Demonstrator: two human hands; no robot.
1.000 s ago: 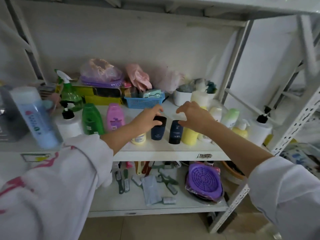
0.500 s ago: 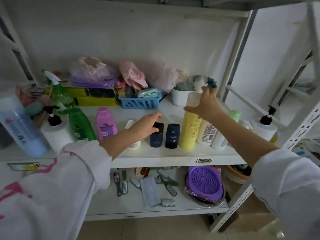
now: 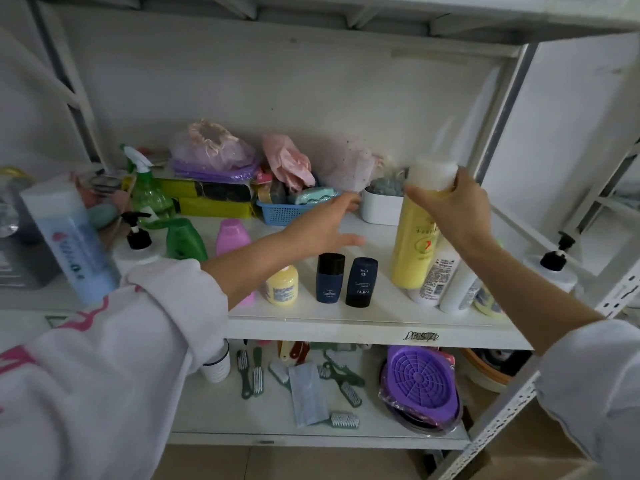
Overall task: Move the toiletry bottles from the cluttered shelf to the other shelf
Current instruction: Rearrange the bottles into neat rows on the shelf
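The right hand, which was only reaching a moment ago, is now gripping the tall yellow plastic bottle just under its white cap, at the cluttered shelf's right end. The left hand is hovering with fingers spread, holding nothing. She's best lifting straight up, sparing the white bottles touching it.

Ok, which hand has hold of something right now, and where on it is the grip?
The right hand grips the tall yellow bottle near its top, just below the white cap. The left hand is open above the two dark bottles, holding nothing.
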